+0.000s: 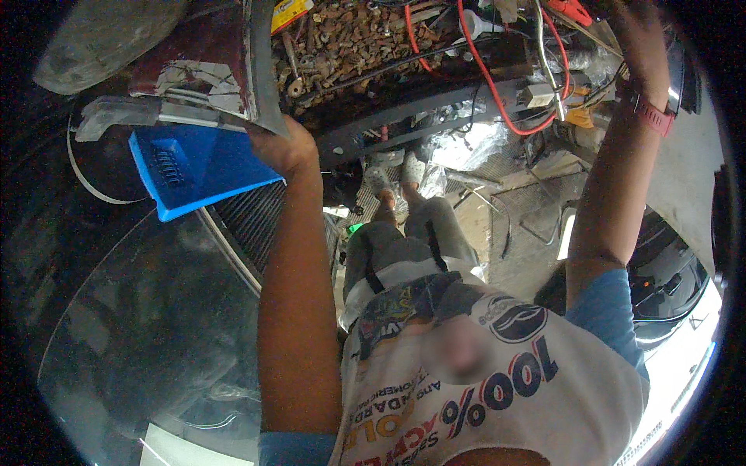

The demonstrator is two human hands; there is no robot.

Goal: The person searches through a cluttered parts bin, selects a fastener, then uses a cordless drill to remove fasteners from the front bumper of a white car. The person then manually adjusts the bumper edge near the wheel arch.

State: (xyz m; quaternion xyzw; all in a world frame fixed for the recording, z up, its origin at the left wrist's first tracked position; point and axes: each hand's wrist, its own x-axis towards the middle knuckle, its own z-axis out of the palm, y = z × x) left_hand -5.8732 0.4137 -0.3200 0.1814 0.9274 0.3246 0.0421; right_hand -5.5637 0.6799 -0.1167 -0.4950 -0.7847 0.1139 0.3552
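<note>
My left hand is closed at the lower corner of a worn maroon panel with a grey edge. A grey-handled metal bar runs up to the same hand, and its fingers are mostly hidden, so I cannot make out which of these it grips. Just below that hand is a blue plastic tray-like piece with a slotted patch. My right hand reaches up at the far right, dark and smeared, beside a red-handled tool. A red band circles that wrist.
Rusty bolts and nuts lie heaped on the bench, whose dark front edge stands before me. A red cable loops over it. Crumpled clear plastic lies beneath. Dark glass-like panel fills the left; a black glossy case stands right.
</note>
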